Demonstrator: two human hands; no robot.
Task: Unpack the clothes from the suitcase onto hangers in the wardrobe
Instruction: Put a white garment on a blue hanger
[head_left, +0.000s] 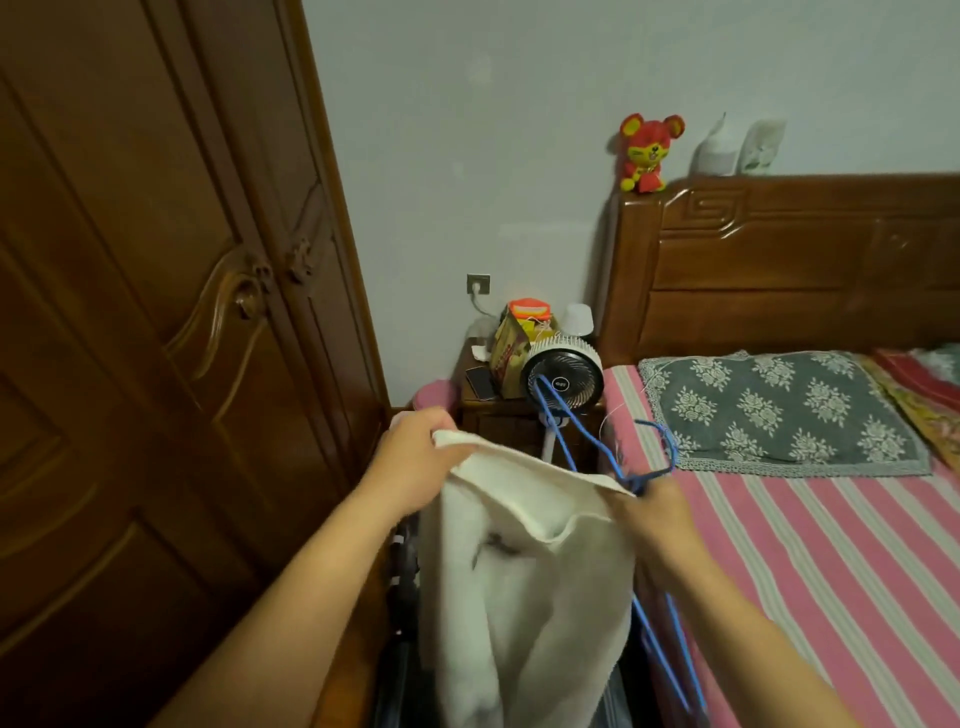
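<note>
left hand (415, 457) — raised at centre frame, fingers curled over and pinching the left end of the top edge of a white garment (524, 571).
right hand (652, 512) — lower and to the right, fingers closed on the right end of the same edge and on a blue hanger (597, 447) at once; which fingers hold which cannot be told.
white garment — stretched between the two hands at its upper hem, the rest hanging straight down in loose folds towards the near edge of the frame; a small dark mark shows on the inside.
blue hanger — thin wire type, its arms running from the right hand up and far-left across the fan, its hook curling over the bed edge; more blue wire trails down below the right wrist, near right.
suitcase (402, 597) — only a dark strip visible behind and under the garment, near centre; contents hidden.
wardrobe (156, 312) — carved brown wood, doors shut, filling the left side.
fan (563, 382) — small, white rim, dark grille, far centre beside a bedside table (472, 402) with a yellow box (511, 353).
bed (831, 545) — right side, pink striped sheet, grey floral pillow (779, 410), wooden headboard (779, 260) with a red plush toy (647, 153) on top.
</note>
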